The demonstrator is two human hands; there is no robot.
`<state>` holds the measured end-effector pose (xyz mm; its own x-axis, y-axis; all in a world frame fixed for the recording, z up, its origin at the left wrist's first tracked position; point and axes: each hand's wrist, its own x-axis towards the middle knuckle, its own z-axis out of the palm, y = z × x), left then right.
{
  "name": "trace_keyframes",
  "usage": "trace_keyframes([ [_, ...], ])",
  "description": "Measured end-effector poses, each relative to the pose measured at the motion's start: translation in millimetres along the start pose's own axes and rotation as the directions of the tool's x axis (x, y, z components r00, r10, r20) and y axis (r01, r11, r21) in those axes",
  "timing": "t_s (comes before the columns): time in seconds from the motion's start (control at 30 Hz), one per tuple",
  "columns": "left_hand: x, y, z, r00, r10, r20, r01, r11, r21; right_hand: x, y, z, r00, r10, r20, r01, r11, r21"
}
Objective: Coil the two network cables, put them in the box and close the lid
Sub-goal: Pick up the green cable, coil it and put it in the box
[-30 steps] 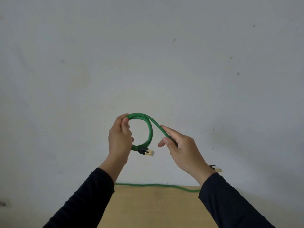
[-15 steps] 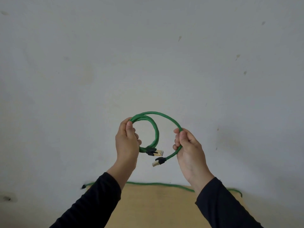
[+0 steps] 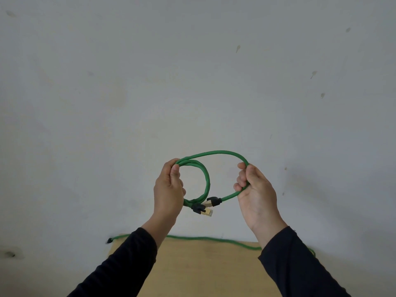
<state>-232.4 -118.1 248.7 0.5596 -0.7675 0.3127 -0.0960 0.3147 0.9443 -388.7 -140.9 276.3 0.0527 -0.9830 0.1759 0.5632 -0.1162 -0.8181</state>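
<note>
Near the middle of the frame, slightly below centre, two bare hands hold a green cable (image 3: 216, 152) up in front of a pale wall (image 3: 192, 71). The left hand (image 3: 168, 189) has its thumb and fingers pinched together on the top of a small loop, where two strands lie side by side. From there a wider arc runs to the right and into the right hand (image 3: 256, 191), whose fingers are curled closed around it. The cable comes out below the right hand and ends in a black-booted plug (image 3: 212, 203) with a gold tip, lying just beside the other plug (image 3: 202, 210), which hangs at the bottom of the small loop. Both plugs sit between the two hands. At the bottom of the frame a second green cable (image 3: 203, 239) lies uncoiled along the far edge of a wooden table (image 3: 203, 271), one dark end reaching past the left corner. Dark sleeves cover both forearms.
</note>
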Motion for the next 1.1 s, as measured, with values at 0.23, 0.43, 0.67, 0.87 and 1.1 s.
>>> trace_keyframes([
  [0.23, 7, 3, 1, 0.998, -0.054, -0.039, 0.048, 0.99, -0.129, -4, 2, -2, 0.998, 0.064, 0.021, -0.063, 0.998, -0.024],
  [0.43, 5, -1, -2, 0.999, 0.04, 0.006, -0.04, 0.999, -0.011, 3, -8, -3, 0.992, 0.125, -0.009, -0.124, 0.99, 0.063],
  [0.67, 1, -5, 3, 0.998, 0.056, 0.038, -0.056, 0.998, -0.006, 10, -9, -6, 0.993, 0.085, -0.078, -0.078, 0.992, 0.098],
  [0.87, 4, -3, 8, 0.998, -0.035, 0.054, 0.043, 0.988, -0.149, 12, -8, -6, 0.978, -0.191, -0.083, 0.176, 0.972, -0.158],
  [1.1, -4, -9, 26, 0.995, -0.099, 0.024, 0.102, 0.972, -0.213, 9, 17, 3, 0.985, 0.127, -0.119, -0.09, 0.956, 0.278],
])
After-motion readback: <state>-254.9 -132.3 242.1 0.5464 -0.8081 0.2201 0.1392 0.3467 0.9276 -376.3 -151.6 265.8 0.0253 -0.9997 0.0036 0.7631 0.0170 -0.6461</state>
